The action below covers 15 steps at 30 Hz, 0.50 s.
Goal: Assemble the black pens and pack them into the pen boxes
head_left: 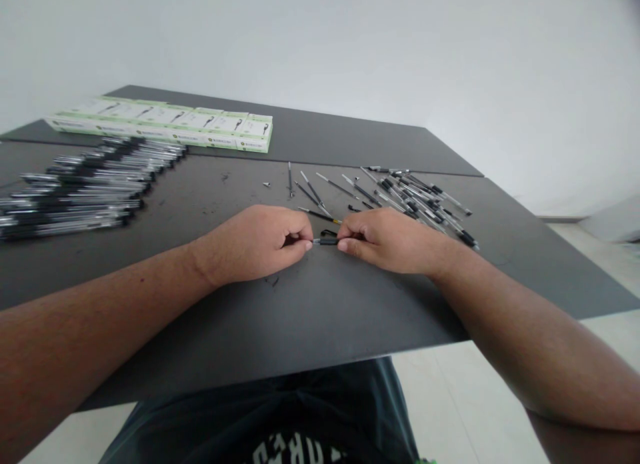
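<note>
Over the near part of the grey table (320, 317), you hold a pen (327, 241) level between your two hands, just in front of you. Your left hand (263, 243) pinches its clear end between thumb and forefinger; your right hand (393, 241) pinches the other end, past the black grip. Each hand is narrowed on the pen, and holding both ends likely steadies it and leaves the middle exposed. Your fingers cover the ends, so you cannot tell how they are finished.

Beyond your hands lie scattered ink refills (290, 179) and a small pen tip (267, 184), apparently spread within easy reach. To the right, loose pens (410, 204) overlap near your right hand. To the left, more pens (95, 184) lie side by side, perhaps for neatness, with printed cartons (190, 139) lined up behind, seemingly so they stay out of your working space.
</note>
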Available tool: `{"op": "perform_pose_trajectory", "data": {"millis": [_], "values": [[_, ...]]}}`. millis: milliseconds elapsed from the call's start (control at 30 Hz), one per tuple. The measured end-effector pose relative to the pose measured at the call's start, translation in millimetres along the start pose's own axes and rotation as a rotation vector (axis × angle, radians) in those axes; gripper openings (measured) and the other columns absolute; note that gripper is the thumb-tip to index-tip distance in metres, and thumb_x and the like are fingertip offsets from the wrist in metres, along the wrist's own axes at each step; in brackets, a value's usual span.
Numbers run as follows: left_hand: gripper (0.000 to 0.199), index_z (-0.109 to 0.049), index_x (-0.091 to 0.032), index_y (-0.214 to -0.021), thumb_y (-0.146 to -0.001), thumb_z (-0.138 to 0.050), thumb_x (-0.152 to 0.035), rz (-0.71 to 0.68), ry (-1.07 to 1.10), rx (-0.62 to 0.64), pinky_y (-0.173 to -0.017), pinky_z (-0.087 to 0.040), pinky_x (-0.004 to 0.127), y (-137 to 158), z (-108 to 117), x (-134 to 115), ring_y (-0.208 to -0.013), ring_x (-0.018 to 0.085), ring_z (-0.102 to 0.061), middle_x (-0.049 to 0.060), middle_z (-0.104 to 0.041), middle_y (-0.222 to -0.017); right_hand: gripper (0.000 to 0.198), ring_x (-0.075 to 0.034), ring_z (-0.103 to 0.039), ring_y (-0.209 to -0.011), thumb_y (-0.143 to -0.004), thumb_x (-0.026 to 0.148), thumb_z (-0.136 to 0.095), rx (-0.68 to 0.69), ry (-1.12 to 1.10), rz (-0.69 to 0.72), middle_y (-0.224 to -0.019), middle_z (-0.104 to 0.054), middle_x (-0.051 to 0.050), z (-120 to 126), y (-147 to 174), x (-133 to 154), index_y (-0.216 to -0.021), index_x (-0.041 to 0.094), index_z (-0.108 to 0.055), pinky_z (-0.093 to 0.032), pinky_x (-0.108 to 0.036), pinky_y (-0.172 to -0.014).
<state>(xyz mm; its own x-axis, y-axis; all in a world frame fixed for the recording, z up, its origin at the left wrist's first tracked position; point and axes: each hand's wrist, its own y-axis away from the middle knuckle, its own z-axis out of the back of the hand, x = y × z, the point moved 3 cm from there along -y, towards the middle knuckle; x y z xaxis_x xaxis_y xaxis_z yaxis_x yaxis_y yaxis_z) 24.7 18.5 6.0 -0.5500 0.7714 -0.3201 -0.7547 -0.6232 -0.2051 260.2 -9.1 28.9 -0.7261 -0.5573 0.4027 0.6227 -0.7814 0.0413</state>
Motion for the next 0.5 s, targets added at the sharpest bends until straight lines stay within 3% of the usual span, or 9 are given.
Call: {"op": "perform_pose_trajectory", "data": {"millis": [100, 233, 400, 500], "values": [[0.019, -0.076, -0.025, -0.096, -0.1, -0.06, -0.033, 0.005, -0.005, 0.002, -0.077, -0.048, 0.032, -0.1, -0.1, 0.0, -0.083, 0.021, -0.076, 0.001, -0.082, -0.087, 0.029, -0.019, -0.063, -0.078, -0.113, 0.034, -0.055, 0.01, 0.011, 0.025, -0.089, -0.075, -0.006, 0.0, 0.0, 0.5, -0.096, 0.019, -0.073, -0.039, -0.031, -0.074], [0.02, -0.077, -0.025, -0.096, -0.1, -0.06, -0.034, -0.003, -0.009, -0.004, -0.075, -0.047, 0.032, 0.0, -0.7, 0.5, -0.082, 0.021, -0.075, 0.001, -0.082, -0.087, 0.017, -0.018, -0.063, -0.078, -0.106, 0.034, -0.068, -0.013, -0.021, -0.025, -0.09, -0.076, -0.003, 0.4, 0.0, -0.8, -0.105, 0.019, -0.075, -0.038, -0.03, -0.072], [0.021, -0.077, -0.025, -0.096, -0.099, -0.058, -0.034, -0.012, 0.005, -0.011, -0.074, -0.046, 0.032, 0.4, -0.3, 0.8, -0.082, 0.021, -0.075, 0.001, -0.082, -0.087, 0.026, -0.019, -0.063, -0.079, -0.112, 0.033, -0.057, 0.015, 0.008, 0.025, -0.092, -0.076, -0.006, -0.9, -0.3, 0.5, -0.099, 0.019, -0.075, -0.039, -0.031, -0.075], [0.021, -0.077, -0.025, -0.096, -0.099, -0.059, -0.035, -0.005, -0.006, -0.006, -0.075, -0.047, 0.032, 0.1, 0.0, 0.5, -0.083, 0.021, -0.075, 0.001, -0.082, -0.087, 0.016, -0.019, -0.065, -0.08, -0.106, 0.034, -0.068, -0.006, -0.039, -0.036, -0.093, -0.078, -0.004, -0.3, -0.2, -1.7, -0.107, 0.02, -0.076, -0.039, -0.03, -0.073]]}}
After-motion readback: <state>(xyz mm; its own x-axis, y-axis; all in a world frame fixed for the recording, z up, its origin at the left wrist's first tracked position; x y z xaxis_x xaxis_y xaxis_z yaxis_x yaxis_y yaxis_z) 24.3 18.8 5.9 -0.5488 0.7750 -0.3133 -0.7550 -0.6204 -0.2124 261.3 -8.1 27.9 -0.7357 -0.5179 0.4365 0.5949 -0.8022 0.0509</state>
